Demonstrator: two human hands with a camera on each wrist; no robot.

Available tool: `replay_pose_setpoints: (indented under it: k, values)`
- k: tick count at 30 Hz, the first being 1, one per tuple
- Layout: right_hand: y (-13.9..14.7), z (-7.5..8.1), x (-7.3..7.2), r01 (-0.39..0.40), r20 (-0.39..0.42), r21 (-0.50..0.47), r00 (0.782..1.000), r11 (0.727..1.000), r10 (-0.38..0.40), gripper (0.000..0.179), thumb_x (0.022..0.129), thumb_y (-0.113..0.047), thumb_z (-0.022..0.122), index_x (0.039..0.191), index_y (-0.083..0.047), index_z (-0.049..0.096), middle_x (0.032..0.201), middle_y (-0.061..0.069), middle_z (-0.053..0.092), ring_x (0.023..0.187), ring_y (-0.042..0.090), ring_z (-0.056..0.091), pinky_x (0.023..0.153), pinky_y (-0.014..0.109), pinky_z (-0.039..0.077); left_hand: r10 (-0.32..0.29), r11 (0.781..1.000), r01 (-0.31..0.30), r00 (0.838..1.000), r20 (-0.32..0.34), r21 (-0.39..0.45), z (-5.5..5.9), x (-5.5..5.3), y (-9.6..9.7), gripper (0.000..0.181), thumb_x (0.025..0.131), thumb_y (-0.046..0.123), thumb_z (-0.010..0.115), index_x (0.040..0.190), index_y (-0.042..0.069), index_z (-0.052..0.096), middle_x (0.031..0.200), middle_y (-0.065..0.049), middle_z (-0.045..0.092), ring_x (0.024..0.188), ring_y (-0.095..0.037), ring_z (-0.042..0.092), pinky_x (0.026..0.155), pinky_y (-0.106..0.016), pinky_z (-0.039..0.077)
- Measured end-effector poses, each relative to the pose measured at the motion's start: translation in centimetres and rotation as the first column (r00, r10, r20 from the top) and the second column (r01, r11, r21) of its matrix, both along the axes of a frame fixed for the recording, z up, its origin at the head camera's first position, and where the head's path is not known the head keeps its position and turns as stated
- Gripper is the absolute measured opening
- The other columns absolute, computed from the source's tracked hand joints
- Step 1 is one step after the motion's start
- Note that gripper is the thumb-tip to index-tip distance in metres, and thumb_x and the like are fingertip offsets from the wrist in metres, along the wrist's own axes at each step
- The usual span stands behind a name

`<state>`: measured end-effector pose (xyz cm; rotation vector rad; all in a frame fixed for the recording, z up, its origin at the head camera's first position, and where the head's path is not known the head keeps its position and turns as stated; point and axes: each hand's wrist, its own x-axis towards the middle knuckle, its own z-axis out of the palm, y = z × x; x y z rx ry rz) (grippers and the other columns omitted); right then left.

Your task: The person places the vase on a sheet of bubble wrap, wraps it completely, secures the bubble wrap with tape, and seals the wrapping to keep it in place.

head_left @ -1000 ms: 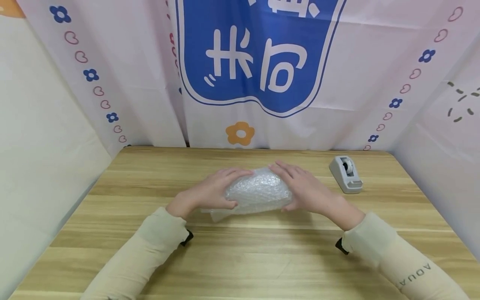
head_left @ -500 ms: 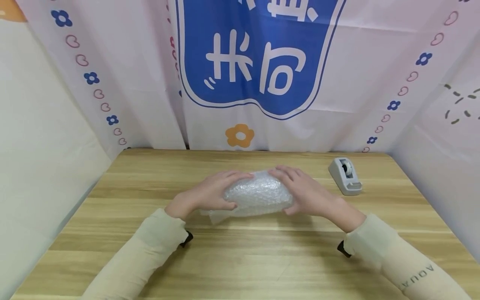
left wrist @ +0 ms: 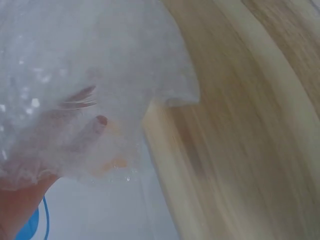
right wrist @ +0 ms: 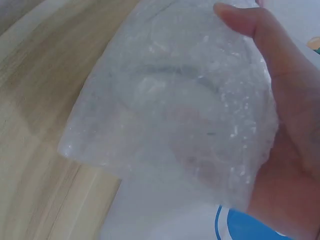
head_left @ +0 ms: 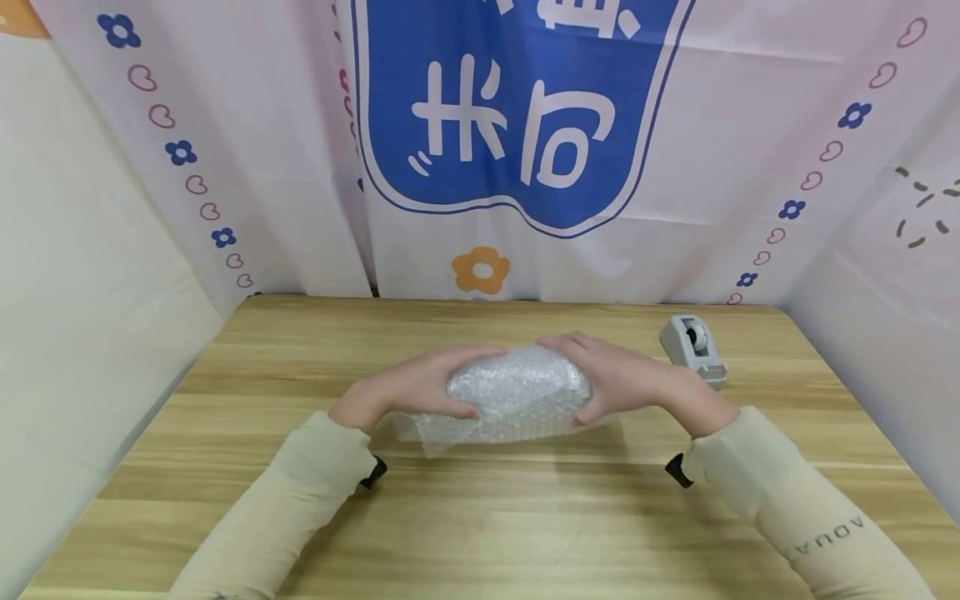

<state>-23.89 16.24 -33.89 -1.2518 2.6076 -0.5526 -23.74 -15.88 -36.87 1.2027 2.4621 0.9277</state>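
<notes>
Holds the wrap [head_left: 517,396], a bubbly rolled bundle, near the middle of the table [head_left: 480,517], with the left hand [head_left: 426,385] at one end and the right hand [head_left: 621,377] at the other. Spreads both wide but curved round the bulk, with thumbs on the near side and other fingers over the top. Seems to take both ends at once to stop the layers from springing apart, judging by the loose corner at lower left, not yet pressed down. Cannot tell whether lifted or resting on the wood, nor see the contents, if any, through the cloudy layers.

Has the tape dispenser [head_left: 690,358] standing just beyond the right wrist, probably set there for easy reach, yet near enough to knock with a sideways sweep.

Has the table's far edge and the curtain [head_left: 727,158] fairly near behind, so less room for pushing away. Finds more room on the near side, between the sleeves [head_left: 273,496], and out to the left. Stands well apart from both side edges.
</notes>
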Motion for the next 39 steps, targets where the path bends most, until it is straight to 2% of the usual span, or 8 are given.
replay_pose_setpoints:
  k: [7,13,17,20,24,31,35,39]
  values:
    - [0.0,-0.5,-0.3,0.048,0.027,0.011,0.998,0.999,-0.048,0.112,0.07,-0.024,0.091,0.161,-0.008,0.028,0.156,0.021,0.038,0.137,0.038,0.044,0.107,0.058,0.044,0.006,0.999,-0.008,0.998,0.067,0.036,-0.6,-0.6,-0.3,0.091,0.088,0.035,0.082,0.162,0.018,0.032,0.164,0.0,0.033,0.149,-0.024,0.032,0.12,-0.049,0.029]
    - [-0.5,-0.6,0.4,0.054,-0.162,0.107,0.986,0.993,-0.036,0.115,0.071,-0.033,0.093,0.161,-0.007,0.026,0.162,0.025,0.028,0.143,0.046,0.036,0.113,0.061,0.035,-0.047,0.996,0.036,0.989,0.139,0.082,-0.4,-0.7,-0.8,0.094,0.086,0.028,0.082,0.163,0.013,0.029,0.166,-0.004,0.03,0.149,-0.026,0.03,0.12,-0.052,0.026]
    - [-0.6,-0.7,0.7,0.045,-0.242,0.134,0.97,0.99,-0.011,0.113,0.075,-0.034,0.091,0.161,-0.005,0.025,0.163,0.023,0.028,0.146,0.043,0.033,0.116,0.059,0.032,-0.02,0.997,0.01,0.991,0.13,0.08,-0.3,-0.4,-1.0,0.094,0.085,0.029,0.082,0.162,0.015,0.031,0.165,-0.004,0.03,0.15,-0.027,0.029,0.12,-0.056,0.025]
    - [-0.5,-0.8,0.6,0.038,-0.237,0.124,0.971,0.991,-0.008,0.111,0.077,-0.033,0.09,0.162,-0.005,0.025,0.163,0.022,0.028,0.147,0.042,0.032,0.117,0.058,0.031,0.015,0.998,-0.019,0.998,0.068,0.065,-0.3,0.0,-1.0,0.089,0.085,0.027,0.082,0.161,0.018,0.035,0.164,-0.004,0.033,0.148,-0.026,0.031,0.118,-0.057,0.029]
    - [-0.4,-0.9,0.0,0.026,-0.204,0.085,0.979,0.996,-0.008,0.109,0.075,-0.03,0.089,0.16,-0.003,0.027,0.161,0.022,0.032,0.145,0.043,0.035,0.117,0.058,0.031,0.04,0.999,-0.036,0.994,-0.105,0.035,-0.1,0.4,-0.7,0.083,0.084,0.021,0.081,0.157,0.016,0.042,0.162,-0.008,0.036,0.147,-0.029,0.034,0.115,-0.057,0.035]
    - [-0.1,-0.9,-0.9,0.026,-0.142,0.042,0.99,0.999,-0.02,0.104,0.074,-0.025,0.086,0.159,-0.004,0.03,0.159,0.021,0.036,0.141,0.044,0.039,0.114,0.06,0.034,0.019,0.995,-0.058,0.91,-0.414,-0.08,-0.1,1.3,0.2,0.076,0.089,0.02,0.073,0.157,0.009,0.041,0.158,-0.011,0.042,0.141,-0.032,0.044,0.114,-0.05,0.039]
    - [-0.1,-1.0,-1.0,0.03,-0.131,0.034,0.991,0.999,-0.026,0.106,0.073,-0.026,0.086,0.159,-0.004,0.03,0.16,0.021,0.035,0.143,0.043,0.038,0.115,0.059,0.033,0.015,0.988,-0.089,0.865,-0.501,-0.124,-0.5,1.9,0.3,0.074,0.093,0.024,0.067,0.159,0.012,0.037,0.159,-0.012,0.041,0.142,-0.032,0.044,0.11,-0.056,0.042]
    - [0.0,-1.2,-1.0,0.025,-0.14,0.024,0.99,0.999,-0.021,0.106,0.072,-0.027,0.087,0.158,-0.003,0.03,0.159,0.021,0.035,0.143,0.043,0.038,0.115,0.059,0.033,0.009,0.988,-0.087,0.854,-0.52,-0.124,-0.8,2.1,0.1,0.07,0.097,0.026,0.065,0.159,0.015,0.037,0.16,-0.011,0.04,0.144,-0.031,0.041,0.108,-0.06,0.043]
